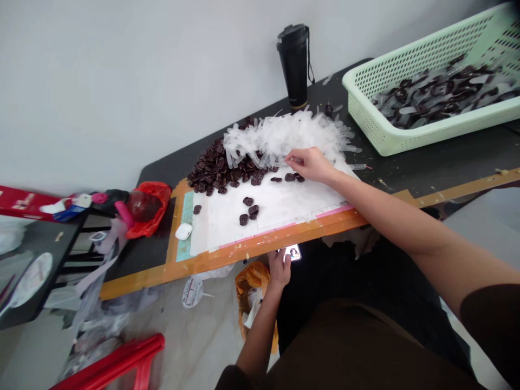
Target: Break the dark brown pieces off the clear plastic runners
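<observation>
Below the table's front edge, my left hand is closed around a lit smartphone. My right hand is at the near edge of a heap of translucent plastic strips, its fingertips pinched together; what is between them is too small to make out. To the left of the strips lies a pile of small dark brown pieces. A few more dark pieces lie loose on the white sheet, and a couple sit just under my right hand.
A pale green basket holding strips and dark pieces stands at the right. Behind the heap is a black tumbler. A white earbud case lies at the left. An orange bag and a red stool are below the table.
</observation>
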`<state>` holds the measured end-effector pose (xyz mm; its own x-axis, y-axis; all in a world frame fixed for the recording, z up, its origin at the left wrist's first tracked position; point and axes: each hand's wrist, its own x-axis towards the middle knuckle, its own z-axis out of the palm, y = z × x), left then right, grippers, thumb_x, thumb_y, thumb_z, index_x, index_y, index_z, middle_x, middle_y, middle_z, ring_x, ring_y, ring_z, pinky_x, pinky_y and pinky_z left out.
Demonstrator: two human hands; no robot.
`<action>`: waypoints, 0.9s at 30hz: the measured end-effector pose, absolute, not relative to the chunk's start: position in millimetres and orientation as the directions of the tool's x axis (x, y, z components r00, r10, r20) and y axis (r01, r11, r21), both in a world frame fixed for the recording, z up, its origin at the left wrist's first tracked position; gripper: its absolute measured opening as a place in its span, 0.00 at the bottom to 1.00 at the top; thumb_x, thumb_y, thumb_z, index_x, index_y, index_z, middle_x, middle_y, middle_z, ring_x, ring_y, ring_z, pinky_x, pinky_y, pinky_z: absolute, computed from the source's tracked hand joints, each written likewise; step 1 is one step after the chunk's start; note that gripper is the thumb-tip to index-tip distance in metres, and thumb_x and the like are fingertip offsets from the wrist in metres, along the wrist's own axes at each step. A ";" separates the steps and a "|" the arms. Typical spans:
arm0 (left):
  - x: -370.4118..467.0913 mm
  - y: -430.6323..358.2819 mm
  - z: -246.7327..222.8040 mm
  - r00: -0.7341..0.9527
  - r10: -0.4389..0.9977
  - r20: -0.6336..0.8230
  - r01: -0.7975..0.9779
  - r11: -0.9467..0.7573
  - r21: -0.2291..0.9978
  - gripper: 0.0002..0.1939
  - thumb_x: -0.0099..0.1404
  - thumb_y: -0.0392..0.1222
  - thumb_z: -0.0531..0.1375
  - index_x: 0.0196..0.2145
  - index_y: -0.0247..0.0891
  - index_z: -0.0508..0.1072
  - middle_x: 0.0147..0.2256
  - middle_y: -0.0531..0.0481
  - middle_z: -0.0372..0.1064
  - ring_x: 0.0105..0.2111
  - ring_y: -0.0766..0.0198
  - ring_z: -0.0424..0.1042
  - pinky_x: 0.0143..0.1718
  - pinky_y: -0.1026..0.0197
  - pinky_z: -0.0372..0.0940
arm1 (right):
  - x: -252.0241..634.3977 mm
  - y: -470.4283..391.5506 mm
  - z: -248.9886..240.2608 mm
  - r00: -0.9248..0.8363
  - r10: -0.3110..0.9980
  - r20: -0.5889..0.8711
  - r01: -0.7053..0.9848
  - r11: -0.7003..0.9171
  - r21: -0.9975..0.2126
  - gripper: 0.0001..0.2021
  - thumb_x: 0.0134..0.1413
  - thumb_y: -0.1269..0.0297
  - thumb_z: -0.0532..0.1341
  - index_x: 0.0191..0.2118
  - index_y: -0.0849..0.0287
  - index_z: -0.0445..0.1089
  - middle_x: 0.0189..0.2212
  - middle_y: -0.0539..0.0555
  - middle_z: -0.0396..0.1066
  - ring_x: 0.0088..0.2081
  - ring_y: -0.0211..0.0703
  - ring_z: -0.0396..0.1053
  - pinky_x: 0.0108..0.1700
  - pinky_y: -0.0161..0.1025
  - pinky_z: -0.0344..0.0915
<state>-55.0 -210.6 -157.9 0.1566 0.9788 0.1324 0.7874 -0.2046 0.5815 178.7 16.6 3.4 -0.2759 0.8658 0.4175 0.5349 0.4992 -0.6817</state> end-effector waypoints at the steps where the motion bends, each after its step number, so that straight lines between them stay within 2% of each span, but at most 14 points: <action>1: -55.3 -210.7 -159.2 0.157 0.979 0.131 0.787 -0.205 0.582 0.27 0.70 0.52 0.42 0.55 0.39 0.70 0.53 0.40 0.65 0.57 0.50 0.58 0.60 0.45 0.53 | 178.7 16.5 3.5 -0.274 0.864 0.422 0.535 0.502 -0.680 0.11 0.56 0.62 0.56 0.38 0.61 0.74 0.21 0.51 0.68 0.25 0.39 0.63 0.32 0.36 0.57; 9: -56.6 -209.0 -164.3 0.147 0.983 0.112 0.797 -0.185 0.575 0.24 0.70 0.50 0.44 0.51 0.37 0.73 0.52 0.39 0.67 0.55 0.50 0.60 0.58 0.45 0.55 | 179.6 16.9 2.5 -0.276 0.868 0.413 0.548 0.495 -0.674 0.12 0.57 0.61 0.56 0.38 0.60 0.74 0.22 0.52 0.69 0.25 0.40 0.63 0.31 0.36 0.58; 16: -55.6 -206.4 -161.2 0.167 0.981 0.099 0.808 -0.194 0.557 0.23 0.70 0.49 0.44 0.51 0.38 0.72 0.51 0.40 0.68 0.55 0.50 0.62 0.58 0.44 0.55 | 179.4 17.4 2.4 -0.274 0.865 0.420 0.541 0.500 -0.676 0.11 0.57 0.62 0.56 0.38 0.60 0.74 0.22 0.52 0.69 0.25 0.39 0.63 0.32 0.37 0.57; 23: -53.9 -200.1 -160.4 0.151 0.987 0.052 0.814 -0.154 0.561 0.24 0.70 0.51 0.43 0.46 0.38 0.74 0.47 0.41 0.72 0.52 0.50 0.65 0.57 0.45 0.56 | 179.9 18.4 0.3 -0.276 0.864 0.422 0.539 0.502 -0.676 0.12 0.57 0.61 0.56 0.38 0.60 0.74 0.23 0.52 0.70 0.26 0.40 0.63 0.32 0.37 0.56; 27: -54.1 -196.1 -161.9 0.133 0.989 0.063 0.799 -0.144 0.584 0.27 0.70 0.54 0.42 0.47 0.37 0.74 0.45 0.39 0.73 0.51 0.50 0.67 0.57 0.44 0.56 | 179.9 18.8 -0.1 -0.273 0.869 0.414 0.541 0.494 -0.680 0.12 0.57 0.60 0.56 0.38 0.60 0.74 0.22 0.52 0.69 0.26 0.40 0.63 0.32 0.37 0.57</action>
<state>-54.1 -196.1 -161.9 0.1327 0.9892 0.0626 0.7992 -0.1441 0.5836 179.9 18.8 -0.1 -0.2727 0.8685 0.4139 0.5411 0.4941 -0.6805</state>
